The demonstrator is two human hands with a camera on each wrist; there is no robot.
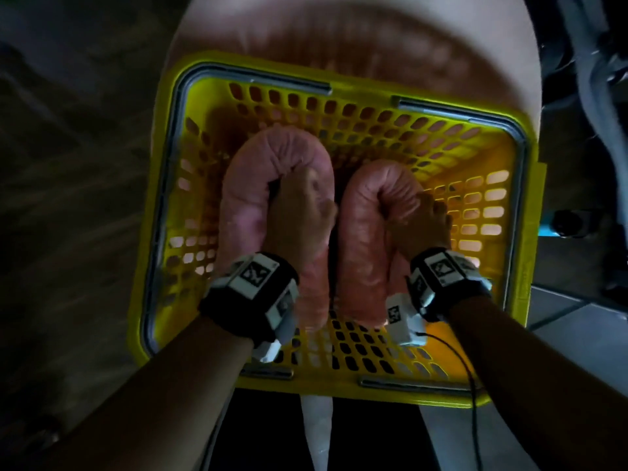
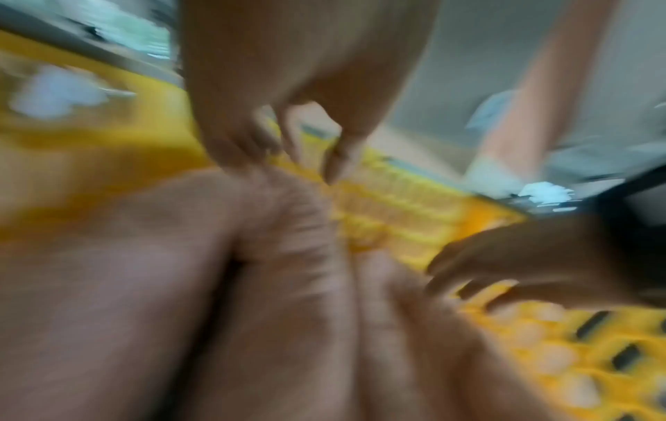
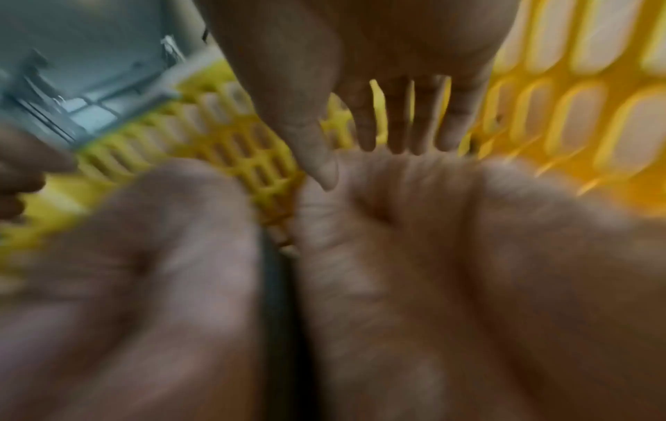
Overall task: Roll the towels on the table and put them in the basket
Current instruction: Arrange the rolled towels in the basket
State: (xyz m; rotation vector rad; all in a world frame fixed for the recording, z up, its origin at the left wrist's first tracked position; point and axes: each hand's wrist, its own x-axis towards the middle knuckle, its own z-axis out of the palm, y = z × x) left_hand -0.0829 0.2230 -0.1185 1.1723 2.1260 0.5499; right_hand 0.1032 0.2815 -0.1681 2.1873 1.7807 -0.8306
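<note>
Two pink towel rolls stand side by side in the yellow slotted basket (image 1: 530, 232), each bent into a U. My left hand (image 1: 299, 212) sits in the fold of the left roll (image 1: 244, 185). In the left wrist view its bent fingers (image 2: 245, 145) and thumb pinch the roll's inner leg (image 2: 281, 242). My right hand (image 1: 421, 222) is at the fold of the right roll (image 1: 360, 215). In the right wrist view its straight fingers (image 3: 396, 128) and thumb touch the top of that roll (image 3: 396, 228). Both wrist views are blurred.
The basket rests on a white table (image 1: 441, 25). Behind the basket lies a blurred pinkish patch (image 1: 339, 42); I cannot tell what it is. A grey metal frame (image 1: 594, 79) stands to the right. A thin black cable (image 1: 472, 385) hangs from my right wrist over the basket's near rim.
</note>
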